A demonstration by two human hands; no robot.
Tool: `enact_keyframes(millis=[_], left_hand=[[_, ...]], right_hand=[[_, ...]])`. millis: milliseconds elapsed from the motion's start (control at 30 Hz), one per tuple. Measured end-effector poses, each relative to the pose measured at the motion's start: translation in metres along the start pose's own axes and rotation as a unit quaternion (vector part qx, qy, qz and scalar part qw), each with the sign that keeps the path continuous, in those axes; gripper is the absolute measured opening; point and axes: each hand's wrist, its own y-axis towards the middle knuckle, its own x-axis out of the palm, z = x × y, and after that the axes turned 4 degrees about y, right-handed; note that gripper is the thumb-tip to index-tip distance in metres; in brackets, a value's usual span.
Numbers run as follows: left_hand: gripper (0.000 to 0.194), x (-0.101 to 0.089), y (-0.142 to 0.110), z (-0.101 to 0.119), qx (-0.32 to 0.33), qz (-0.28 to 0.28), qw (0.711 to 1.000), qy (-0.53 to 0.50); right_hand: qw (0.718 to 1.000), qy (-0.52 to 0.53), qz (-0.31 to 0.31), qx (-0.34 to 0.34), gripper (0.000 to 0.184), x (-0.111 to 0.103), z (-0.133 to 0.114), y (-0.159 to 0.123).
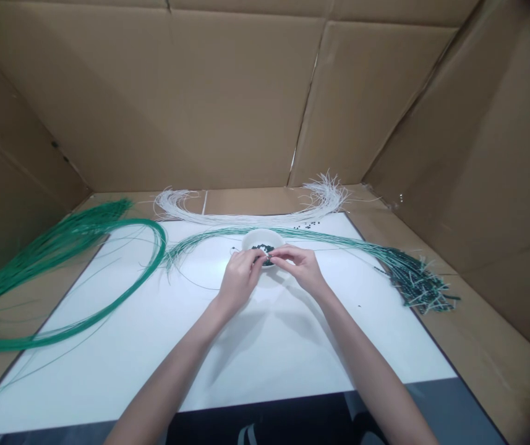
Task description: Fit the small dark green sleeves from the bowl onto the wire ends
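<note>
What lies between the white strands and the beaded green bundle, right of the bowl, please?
Small dark beads lie scattered there, in the head view.

The left grip [239, 272] and right grip [300, 264] are hiding part of the white bowl [262, 238] and its dark beads [269, 248]; whatever is sitting between their fingertips [277, 252] is appearing too small to tell. The left edge is cutting off the green strands [14, 343]; the bottom is cutting both forearms [190, 364].
</note>
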Motion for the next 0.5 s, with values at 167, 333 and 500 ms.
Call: enact_keyframes(millis=[167,333,500], left_hand=[[0.009,-0.0003,-0.0004,0.0002,0.003,-0.006,1.0,0.002],[0.01,0.0013,-0.0011,-0.0009,0.015,-0.007,1.0,0.01],[0.009,0.0024,-0.0023,-0.0028,0.013,-0.009,1.0,0.008]], right_hand=[[0.999,-0.032,0.011,-0.005,0.01,-0.0004,0.0004,-0.0005],[0.995,-0.082,-0.008,-0.057,0.009,0.0006,-0.0016,-0.0017],[0.989,-0.124,-0.007,-0.084,0.009,0.0017,-0.0046,-0.0023]])
